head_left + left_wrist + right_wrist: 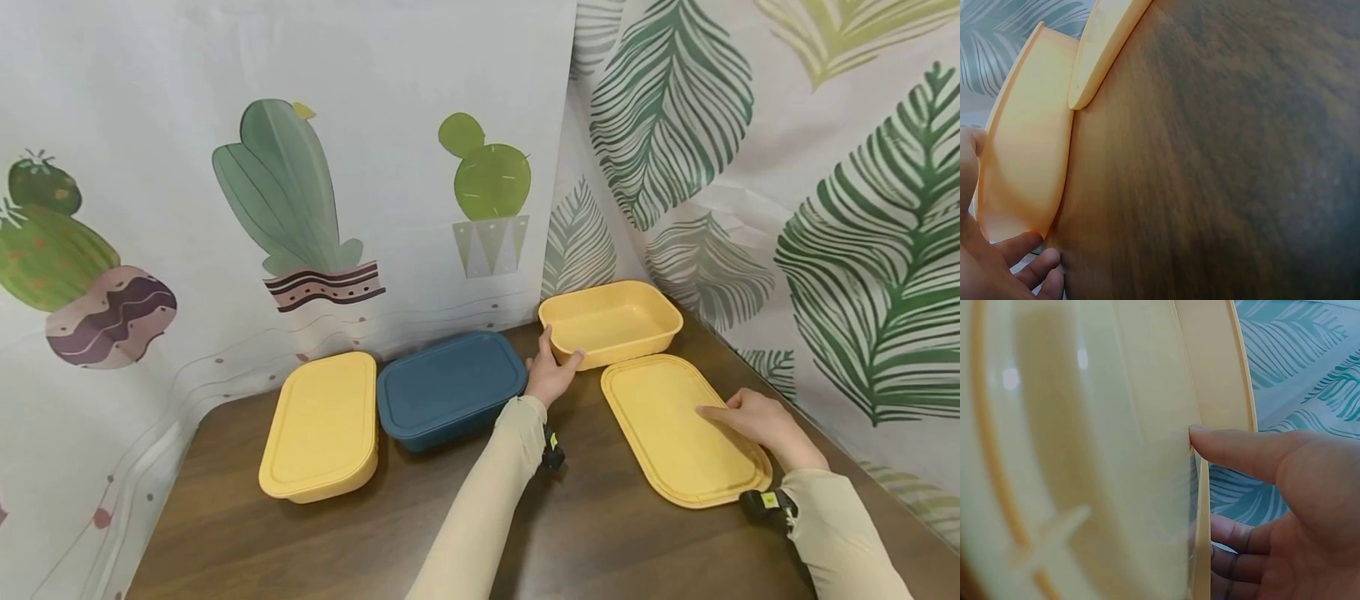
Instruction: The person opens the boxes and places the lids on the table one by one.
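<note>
My left hand (553,377) grips the near left corner of an uncovered yellow rectangular food container (611,321), its thumb at the rim. In the left wrist view, the container's side wall (1029,125) stands beside the thumb, and the index finger touches its lower edge. My right hand (765,421) holds a yellow lid (675,429) by its right edge. The thumb lies on the lid's upward face; the other fingers are behind the edge in the right wrist view. The lid's far end is close to the container's near side.
A blue lidded container (450,387) stands left of my left hand. Farther left is a yellow container with its lid on (322,425). All are on a brown wooden table (585,533), with a cactus-print cloth (405,167) behind and a leaf-print one (787,208) at right.
</note>
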Demonstrator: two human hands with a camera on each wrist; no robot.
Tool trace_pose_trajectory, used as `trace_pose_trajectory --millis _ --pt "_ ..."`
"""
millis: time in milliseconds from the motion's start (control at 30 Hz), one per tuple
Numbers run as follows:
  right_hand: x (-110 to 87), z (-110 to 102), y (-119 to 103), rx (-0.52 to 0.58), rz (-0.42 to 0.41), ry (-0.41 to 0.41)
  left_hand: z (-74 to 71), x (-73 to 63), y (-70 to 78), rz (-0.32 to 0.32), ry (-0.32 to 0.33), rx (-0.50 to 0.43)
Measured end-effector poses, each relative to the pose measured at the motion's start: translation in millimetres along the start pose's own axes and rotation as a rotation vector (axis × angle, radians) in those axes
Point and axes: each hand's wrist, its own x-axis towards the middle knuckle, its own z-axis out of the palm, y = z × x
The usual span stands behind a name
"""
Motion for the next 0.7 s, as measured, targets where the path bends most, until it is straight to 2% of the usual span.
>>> trace_pose_trajectory --millis 267,500,700 --pt "4.3 0.5 1.9 0.016 0.008 -0.019 -2.1 0.4 1.9 -0.014 -0.007 0.013" --pt "6.4 2.1 4.3 0.011 0.010 0.003 -2.1 0.7 5.4 -0.014 -0.024 0.049" --pt "5.1 4.2 3.8 0.002 0.012 0.010 -0.6 1.1 1.4 -0.026 -0.030 0.039"
